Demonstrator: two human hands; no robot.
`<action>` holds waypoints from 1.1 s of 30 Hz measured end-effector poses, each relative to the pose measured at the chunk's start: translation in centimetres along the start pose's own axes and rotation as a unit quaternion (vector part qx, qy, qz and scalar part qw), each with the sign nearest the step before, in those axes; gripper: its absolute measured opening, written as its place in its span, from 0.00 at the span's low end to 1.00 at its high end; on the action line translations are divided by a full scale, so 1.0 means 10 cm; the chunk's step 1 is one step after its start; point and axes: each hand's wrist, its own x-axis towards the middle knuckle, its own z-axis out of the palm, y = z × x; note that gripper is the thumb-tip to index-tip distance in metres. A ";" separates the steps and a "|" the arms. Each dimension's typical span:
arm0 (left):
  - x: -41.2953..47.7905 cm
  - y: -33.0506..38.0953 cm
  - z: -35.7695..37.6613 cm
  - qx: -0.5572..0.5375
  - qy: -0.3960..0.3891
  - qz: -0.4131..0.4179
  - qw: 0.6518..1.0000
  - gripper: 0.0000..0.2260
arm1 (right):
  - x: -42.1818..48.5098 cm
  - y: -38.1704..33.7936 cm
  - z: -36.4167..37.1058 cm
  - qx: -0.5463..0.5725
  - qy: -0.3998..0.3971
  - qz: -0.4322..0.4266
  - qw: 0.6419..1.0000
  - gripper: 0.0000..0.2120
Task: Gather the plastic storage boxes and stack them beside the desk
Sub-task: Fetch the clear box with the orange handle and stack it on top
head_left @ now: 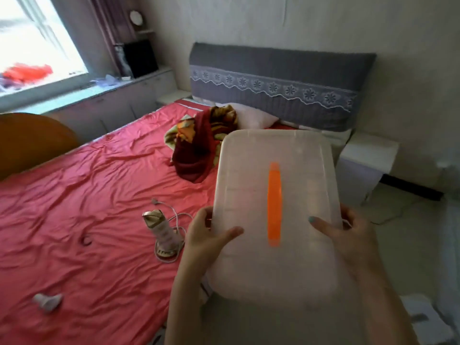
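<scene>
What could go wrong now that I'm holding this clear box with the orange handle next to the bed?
1. The left hand and right hand grip the storage box at its near end only, so the far end could dip and slip free.
2. Both thumbs lie on the lid; I cannot tell whether it is latched, so it might shift.
3. The box hides much of the floor, where white clutter lies: a possible trip.
</scene>
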 end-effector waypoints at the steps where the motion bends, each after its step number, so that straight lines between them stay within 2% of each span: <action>1: -0.14 -0.04 -0.10 0.003 0.026 -0.007 1.000 0.24 | -0.01 -0.01 0.07 0.001 -0.031 -0.004 1.000 0.27; 4: -0.60 -0.16 -0.40 -0.001 0.107 -0.036 0.994 0.22 | -0.13 -0.04 0.33 -0.008 -0.127 -0.006 0.992 0.31; 8: -1.21 -0.23 -0.79 0.009 0.195 -0.072 0.978 0.22 | -0.40 -0.08 0.73 -0.001 -0.220 -0.012 0.975 0.27; 11: -1.74 -0.27 -1.09 0.008 0.269 -0.102 0.958 0.22 | -0.72 -0.09 1.10 -0.011 -0.312 -0.027 0.950 0.30; 16: -2.46 -0.32 -1.55 0.016 0.352 -0.146 0.924 0.25 | -1.32 -0.14 1.59 -0.002 -0.400 -0.044 0.915 0.30; 24: -3.58 -0.62 -2.28 0.002 0.449 -0.193 0.872 0.25 | -2.52 -0.27 2.22 0.005 -0.485 -0.067 0.872 0.25; 33: -5.14 -0.97 -3.49 -0.017 0.507 -0.219 0.834 0.31 | -4.41 -0.11 2.91 0.003 -0.559 -0.053 0.827 0.32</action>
